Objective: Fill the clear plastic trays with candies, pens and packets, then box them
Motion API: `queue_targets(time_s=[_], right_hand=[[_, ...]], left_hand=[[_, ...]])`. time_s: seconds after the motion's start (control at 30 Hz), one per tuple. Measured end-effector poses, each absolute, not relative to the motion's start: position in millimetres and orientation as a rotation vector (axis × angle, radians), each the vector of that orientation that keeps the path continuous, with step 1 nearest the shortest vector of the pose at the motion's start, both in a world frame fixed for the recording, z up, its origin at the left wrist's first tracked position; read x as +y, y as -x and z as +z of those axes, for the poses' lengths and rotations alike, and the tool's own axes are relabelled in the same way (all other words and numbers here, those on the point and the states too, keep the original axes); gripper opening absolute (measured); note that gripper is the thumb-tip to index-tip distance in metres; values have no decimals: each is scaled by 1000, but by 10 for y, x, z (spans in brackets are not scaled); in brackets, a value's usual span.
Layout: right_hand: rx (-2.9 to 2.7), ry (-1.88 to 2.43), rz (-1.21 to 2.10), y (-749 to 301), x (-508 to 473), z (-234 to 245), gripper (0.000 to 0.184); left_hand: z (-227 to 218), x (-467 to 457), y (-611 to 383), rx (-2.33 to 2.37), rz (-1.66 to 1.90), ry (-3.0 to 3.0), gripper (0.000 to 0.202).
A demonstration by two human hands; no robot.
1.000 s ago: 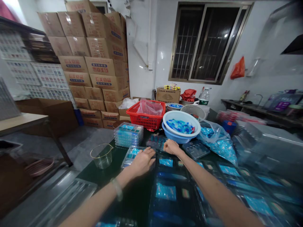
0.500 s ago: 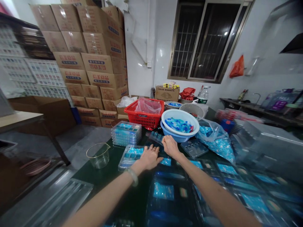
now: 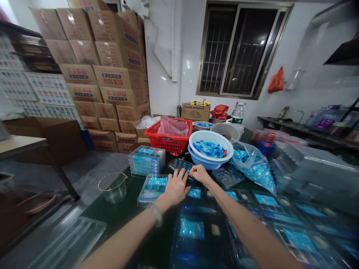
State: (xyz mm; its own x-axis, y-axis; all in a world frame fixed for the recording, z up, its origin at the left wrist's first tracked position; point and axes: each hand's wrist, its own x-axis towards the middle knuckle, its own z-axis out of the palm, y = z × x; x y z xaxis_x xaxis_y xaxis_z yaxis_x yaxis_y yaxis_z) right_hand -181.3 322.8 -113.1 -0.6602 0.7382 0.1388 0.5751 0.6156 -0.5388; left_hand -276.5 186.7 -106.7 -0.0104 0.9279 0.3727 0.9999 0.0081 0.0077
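Both my hands reach out over a dark green table. My left hand lies flat with fingers spread, its fingertips on a clear plastic tray of blue packets. My right hand is curled at the right end of that same tray, fingers closed on its edge. Another filled clear tray lies just left of my left hand. A stack of filled trays stands behind it. Open trays with blue packets lie under my forearms.
Behind the hands stand a white and blue basin of blue packets, a red basket, a bag of blue packets and an empty tray. A clear measuring jug sits at the table's left edge. Cardboard boxes pile up behind.
My left hand has slid forward from the near tray onto the far tray. My right hand has stayed at that tray's right end. The view has shifted slightly.
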Motion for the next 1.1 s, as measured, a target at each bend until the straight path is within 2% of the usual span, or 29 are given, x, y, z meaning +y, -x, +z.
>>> queue_targets(time_s=[0.2,0.37,0.53,0.73,0.8,1.0,1.1], right_hand=[[-2455,1002,710,1841,3298,-1177,21],[-2405,956,564,1851,3207,-1099,21],[-2274,863,376,1786,3083,-1002,11],[-2144,732,346,1735,3171,-774,15],[-2125,679,354,1714,3150,-675,16],[-2101,522,384,1413,2605,-448,15],[-2094,459,439,1157,2195,-381,16]], left_hand=[[-1097,1845,2736,-2086,-419,1881,51],[-1097,1877,2768,-2105,-398,1892,49],[-1093,1926,2796,-2133,-354,1955,48],[-1055,1998,2803,-2181,-399,1980,49],[-1019,2026,2795,-2196,-458,1972,49],[-838,1823,2828,-2212,-836,1813,32],[-744,1453,2949,-2212,-1100,1595,44]])
